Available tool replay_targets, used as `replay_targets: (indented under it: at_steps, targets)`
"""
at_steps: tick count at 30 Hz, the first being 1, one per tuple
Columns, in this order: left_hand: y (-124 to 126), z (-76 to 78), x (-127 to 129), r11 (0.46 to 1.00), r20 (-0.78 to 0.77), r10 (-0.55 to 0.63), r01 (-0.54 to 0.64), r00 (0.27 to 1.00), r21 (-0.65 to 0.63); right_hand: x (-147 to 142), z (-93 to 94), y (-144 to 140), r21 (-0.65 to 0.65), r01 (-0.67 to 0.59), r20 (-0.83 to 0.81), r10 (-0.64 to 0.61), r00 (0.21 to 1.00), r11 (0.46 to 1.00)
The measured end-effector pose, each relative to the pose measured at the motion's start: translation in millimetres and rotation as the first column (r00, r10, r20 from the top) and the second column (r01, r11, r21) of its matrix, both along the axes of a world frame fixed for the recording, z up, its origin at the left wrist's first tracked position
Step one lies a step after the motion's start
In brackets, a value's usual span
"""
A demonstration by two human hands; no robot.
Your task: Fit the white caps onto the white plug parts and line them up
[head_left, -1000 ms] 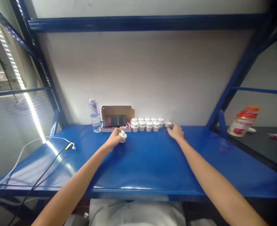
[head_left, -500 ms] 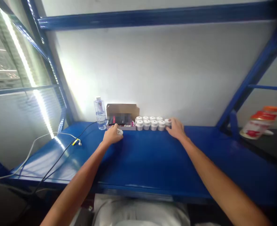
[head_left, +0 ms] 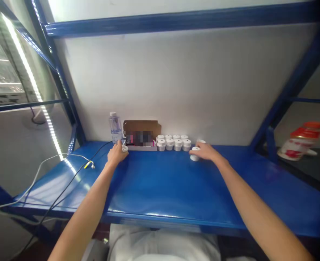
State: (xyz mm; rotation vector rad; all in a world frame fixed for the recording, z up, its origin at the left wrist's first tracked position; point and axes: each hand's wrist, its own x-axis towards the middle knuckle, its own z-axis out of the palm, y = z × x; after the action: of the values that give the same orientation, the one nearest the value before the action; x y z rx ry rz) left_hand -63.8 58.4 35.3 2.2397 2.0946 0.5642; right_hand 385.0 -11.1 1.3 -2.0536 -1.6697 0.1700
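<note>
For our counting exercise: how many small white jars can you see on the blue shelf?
11, perhaps more hidden. Eight stand in two rows beside the cardboard box; one sits under the right hand, one behind it, one by the left hand.

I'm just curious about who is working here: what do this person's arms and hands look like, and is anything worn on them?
Both arms are bare as far up as the picture shows; no sleeves appear. The left hand and right hand wear no gloves, and no watch, ring or bracelet shows on either, though the hands are small in the picture. Pale grey clothing shows at the bottom edge.
</note>
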Motion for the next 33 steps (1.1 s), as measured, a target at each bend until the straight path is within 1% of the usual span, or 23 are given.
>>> replay_targets:
  at_steps: [2, 4, 5, 6, 7, 8, 9, 10, 13, 16, 19, 20, 21, 22, 23, 25, 26, 27, 28, 29, 30, 32, 33]
  targets:
    - [-9, 5.9, 7, 0.991, -0.022, 0.017, -0.014, 1.0, 0.133, -20, 5.2, -3, -0.028, -0.139, -0.082, 0.136, 0.987, 0.99]
    - [-22, 11.2, 22, 0.96, 0.0, -0.036, 0.034, 0.999, 0.278, -50, 7.7, -8, -0.036, -0.268, -0.233, 0.252, 0.939, 0.963]
    - [-30, 12.4, 33, 0.94, 0.038, -0.134, 0.115, 0.99, 0.32, -68, 8.1, -11, -0.021, -0.324, -0.318, 0.301, 0.899, 0.946]
    - [-39, 12.4, 44, 0.912, 0.082, -0.28, 0.238, 0.957, 0.333, -86, 8.1, -14, 0.015, -0.379, -0.387, 0.355, 0.851, 0.925]
    - [-48, 10.9, 56, 0.864, 0.123, -0.452, 0.399, 0.884, 0.307, -104, 7.7, -17, 0.07, -0.414, -0.441, 0.4, 0.804, 0.908]
    - [-58, 8.2, 68, 0.783, 0.166, -0.614, 0.571, 0.771, 0.246, -120, 7.1, -20, 0.12, -0.44, -0.491, 0.439, 0.753, 0.89]
    - [-67, 4.7, 78, 0.687, 0.208, -0.726, 0.706, 0.656, 0.173, -134, 6.3, -23, 0.156, -0.465, -0.536, 0.47, 0.701, 0.872]
    - [-74, 0.9, 86, 0.623, 0.247, -0.774, 0.771, 0.583, 0.133, -145, 5.3, -26, 0.186, -0.472, -0.574, 0.486, 0.659, 0.861]
    - [-86, -7.5, 98, 0.597, 0.321, -0.78, 0.793, 0.537, 0.125, -163, 1.6, -31, 0.209, -0.474, -0.697, 0.47, 0.542, 0.856]
    - [-84, -8.6, 96, 0.616, 0.338, -0.769, 0.77, 0.543, 0.163, -168, -1.1, -32, 0.193, -0.475, -0.811, 0.412, 0.415, 0.859]
    - [-78, -7.1, 95, 0.667, 0.479, -0.704, 0.72, 0.525, 0.192, -170, 0.6, -33, 0.278, -0.415, -0.847, 0.425, 0.321, 0.867]
    - [-76, -7.0, 96, 0.689, 0.557, -0.661, 0.701, 0.502, 0.185, -171, 2.3, -34, 0.332, -0.382, -0.825, 0.462, 0.326, 0.862]
    - [-75, -7.4, 98, 0.71, 0.641, -0.605, 0.684, 0.472, 0.167, -171, 4.5, -35, 0.392, -0.359, -0.779, 0.514, 0.36, 0.847]
    - [-74, -8.1, 100, 0.73, 0.726, -0.534, 0.67, 0.434, 0.137, -170, 7.1, -36, 0.455, -0.355, -0.702, 0.574, 0.422, 0.817]
    - [-73, -9.2, 103, 0.744, 0.804, -0.448, 0.662, 0.39, 0.093, -169, 9.8, -37, 0.513, -0.38, -0.59, 0.638, 0.496, 0.77]
    - [-71, -11.9, 106, 0.748, 0.92, -0.254, 0.664, 0.298, -0.008, -165, 14.7, -36, 0.583, -0.5, -0.286, 0.737, 0.613, 0.641]
    - [-68, -12.9, 107, 0.744, 0.956, -0.154, 0.666, 0.248, -0.054, -161, 16.5, -34, 0.588, -0.556, -0.133, 0.748, 0.65, 0.588]
    - [-65, -13.5, 105, 0.741, 0.979, -0.056, 0.666, 0.195, -0.09, -155, 17.7, -31, 0.585, -0.587, -0.001, 0.724, 0.69, 0.56]
    - [-60, -13.2, 102, 0.748, 0.989, 0.029, 0.653, 0.143, -0.116, -147, 18.0, -26, 0.585, -0.59, 0.096, 0.675, 0.732, 0.557]
    - [-54, -12.0, 97, 0.772, 0.992, 0.101, 0.622, 0.078, -0.128, -137, 17.5, -21, 0.592, -0.56, 0.154, 0.601, 0.785, 0.58]
    - [-47, -10.0, 91, 0.802, 0.989, 0.144, 0.584, 0.005, -0.12, -124, 15.9, -16, 0.61, -0.492, 0.184, 0.492, 0.851, 0.621]
    - [-34, -4.0, 76, 0.907, 0.985, 0.149, 0.408, -0.086, -0.102, -91, 9.6, -5, 0.634, -0.385, 0.147, 0.384, 0.912, 0.671]
    - [-27, -0.7, 69, 0.921, 0.986, 0.143, 0.375, -0.09, -0.1, -72, 4.9, 0, 0.652, -0.279, 0.106, 0.28, 0.954, 0.705]
